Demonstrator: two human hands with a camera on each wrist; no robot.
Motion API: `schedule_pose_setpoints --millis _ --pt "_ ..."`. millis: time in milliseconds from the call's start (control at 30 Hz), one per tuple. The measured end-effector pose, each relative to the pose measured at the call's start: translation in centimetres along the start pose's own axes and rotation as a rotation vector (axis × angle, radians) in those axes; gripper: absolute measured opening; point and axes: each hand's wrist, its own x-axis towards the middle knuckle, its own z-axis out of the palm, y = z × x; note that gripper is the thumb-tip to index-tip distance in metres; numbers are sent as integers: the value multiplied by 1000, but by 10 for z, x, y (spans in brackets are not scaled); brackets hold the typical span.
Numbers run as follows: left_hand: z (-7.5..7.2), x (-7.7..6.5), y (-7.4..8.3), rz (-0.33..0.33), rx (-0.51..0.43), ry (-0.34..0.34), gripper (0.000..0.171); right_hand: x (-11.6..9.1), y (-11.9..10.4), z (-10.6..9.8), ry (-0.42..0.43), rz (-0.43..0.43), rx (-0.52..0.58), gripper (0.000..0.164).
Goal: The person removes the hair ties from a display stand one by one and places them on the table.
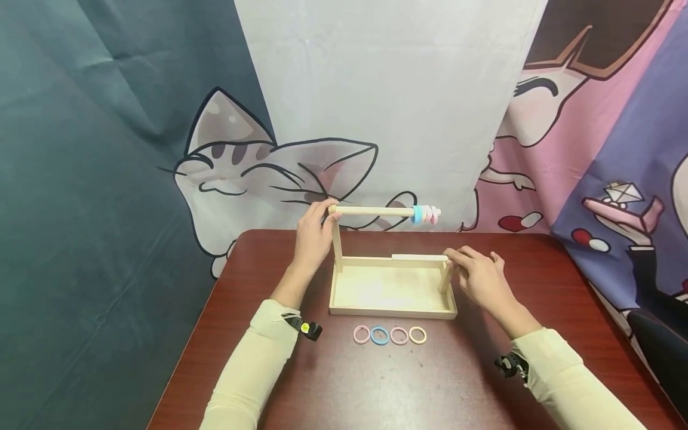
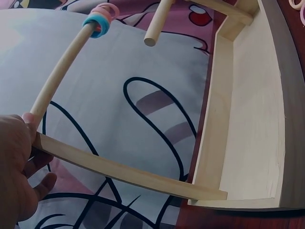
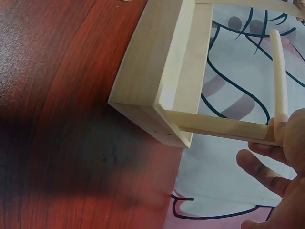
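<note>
A wooden stand has a tray base [image 1: 392, 312], a tall post [image 1: 337, 248] at its left end and a short post [image 1: 445, 279] at its right. My left hand [image 1: 313, 234] grips the top of the tall post, where a long rod [image 1: 376, 211] juts rightward. Several blue, pale and pink rings [image 2: 99, 21] hang near that rod's free end. On the other side, my right hand [image 1: 480, 278] pinches the short post's top, with the thumb by the base of a shorter rod [image 3: 279, 76]. This bare rod points left, below the long one.
In front of the tray, a row of loose rings lies on the reddish-brown table [image 1: 387, 388]: a pink ring [image 1: 362, 334], a blue ring [image 1: 379, 335], another pink ring [image 1: 399, 335] and a cream ring [image 1: 417, 335]. A printed cartoon curtain [image 1: 398, 107] hangs behind the table.
</note>
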Motion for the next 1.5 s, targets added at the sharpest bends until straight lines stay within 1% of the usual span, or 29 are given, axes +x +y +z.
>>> schedule_pose_setpoints --millis 67,233,333,467,667,900,1033,1200,1333,1500 --pt "1 0 0 -2 5 -2 35 1 0 -2 -15 3 -2 33" --pt "1 1 0 -1 14 3 39 5 0 -9 -71 28 10 24" --pt "1 0 1 -1 18 7 39 8 -1 -11 -80 25 28 23" --pt "0 0 2 5 31 18 37 16 -2 -15 -49 1 40 24" --pt "0 0 2 6 30 30 32 33 -4 -26 14 -31 57 35" --pt "2 0 -1 3 38 25 33 50 -10 -36 18 -44 81 49" --pt "2 0 -2 -2 44 16 33 61 -12 -36 43 -61 134 55" --pt "1 0 -2 9 47 20 36 72 -15 -36 43 -40 189 63" --pt "1 0 -3 17 48 21 38 77 -17 -36 43 -29 221 62" --pt "2 0 -2 5 46 14 38 82 -16 -34 60 -23 272 58"
